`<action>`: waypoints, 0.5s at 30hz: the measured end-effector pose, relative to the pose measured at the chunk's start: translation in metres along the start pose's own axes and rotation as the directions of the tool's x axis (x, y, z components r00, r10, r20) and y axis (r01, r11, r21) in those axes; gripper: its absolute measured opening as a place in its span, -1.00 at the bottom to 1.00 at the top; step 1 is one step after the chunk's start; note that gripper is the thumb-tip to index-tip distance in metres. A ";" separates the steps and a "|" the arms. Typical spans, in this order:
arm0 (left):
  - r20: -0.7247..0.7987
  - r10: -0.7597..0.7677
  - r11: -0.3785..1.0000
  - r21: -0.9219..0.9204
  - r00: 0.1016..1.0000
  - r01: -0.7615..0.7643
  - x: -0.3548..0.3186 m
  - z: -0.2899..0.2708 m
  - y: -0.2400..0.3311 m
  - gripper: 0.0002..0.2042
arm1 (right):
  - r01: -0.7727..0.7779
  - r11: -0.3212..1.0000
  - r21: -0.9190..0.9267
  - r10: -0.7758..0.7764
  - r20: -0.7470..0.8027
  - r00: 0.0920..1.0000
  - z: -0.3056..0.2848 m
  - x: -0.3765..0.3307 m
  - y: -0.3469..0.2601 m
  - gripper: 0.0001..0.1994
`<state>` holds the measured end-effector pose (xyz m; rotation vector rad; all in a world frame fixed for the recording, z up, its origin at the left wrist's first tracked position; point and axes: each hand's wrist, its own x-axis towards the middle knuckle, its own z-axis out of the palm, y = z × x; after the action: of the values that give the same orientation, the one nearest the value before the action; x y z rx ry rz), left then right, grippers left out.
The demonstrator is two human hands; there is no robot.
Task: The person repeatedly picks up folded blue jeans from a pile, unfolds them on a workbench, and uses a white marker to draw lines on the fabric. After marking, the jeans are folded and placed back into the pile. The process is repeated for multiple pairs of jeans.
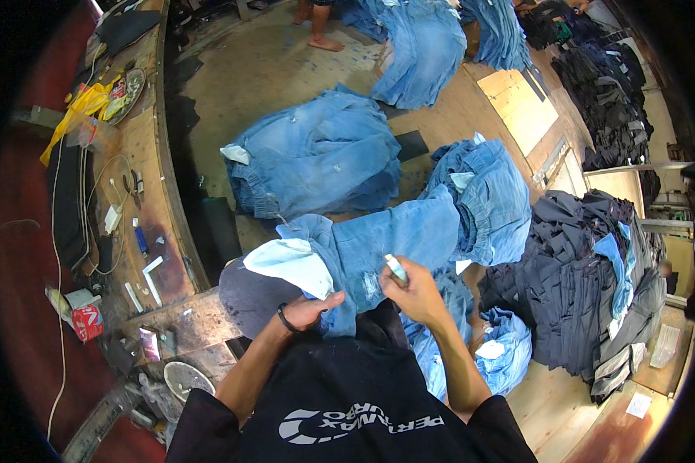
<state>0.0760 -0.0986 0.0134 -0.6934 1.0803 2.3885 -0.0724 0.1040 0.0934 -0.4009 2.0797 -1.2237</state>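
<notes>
A pair of light blue jeans [405, 231] lies stretched across in front of me. Its white pocket lining [289, 264] is turned out at the left. My left hand [313, 310] is closed on the near left edge of the denim, thumb on top, with its other fingers partly hidden. In my right hand [418, 295] is a short white-and-green stick-like tool [396, 267], gripped in curled fingers, its pale end pointing up and away. Just left of that hand, the denim carries a whitish scuffed patch [371, 285].
Beyond the jeans lies a large denim bundle [316, 154], with another bundle [486, 201] at the right. Stacked dark garments [548, 285] stand farther right. A wooden bench [158, 224] on the left holds pliers [137, 187] and cables. A person's bare foot [326, 44] shows at the top.
</notes>
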 end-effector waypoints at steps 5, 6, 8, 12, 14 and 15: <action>0.027 0.034 0.999 -0.001 0.999 -0.034 -0.001 0.001 -0.001 -0.80 | 0.043 0.987 -0.153 -0.043 0.000 0.999 0.003 -0.004 -0.007 -0.81; 0.021 0.028 0.999 0.020 0.999 -0.029 -0.001 0.000 0.000 -0.80 | 0.052 0.983 -0.175 -0.052 0.003 0.999 0.009 -0.001 -0.008 -0.81; 0.063 0.011 0.999 0.042 0.998 -0.014 -0.001 -0.003 0.002 -0.68 | 0.091 0.975 -0.203 -0.088 0.020 0.996 0.017 0.004 -0.009 -0.81; 0.012 -0.023 0.998 0.051 1.000 0.022 -0.003 -0.004 0.002 -0.80 | 0.001 0.999 -0.033 0.000 0.041 0.999 0.014 0.005 -0.010 -0.80; 0.020 0.013 0.999 0.052 1.000 -0.014 -0.002 -0.004 0.001 -0.79 | -0.090 0.991 -0.097 0.091 0.005 0.996 0.012 0.004 -0.010 -0.79; 0.025 0.028 0.998 0.053 0.999 -0.029 -0.002 -0.004 0.000 -0.78 | -0.012 0.995 -0.097 0.014 0.028 1.000 0.012 0.004 -0.010 -0.80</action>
<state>0.0782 -0.1016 0.0124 -0.6333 1.1469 2.3763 -0.0675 0.0885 0.0966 -0.4460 2.1194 -1.1062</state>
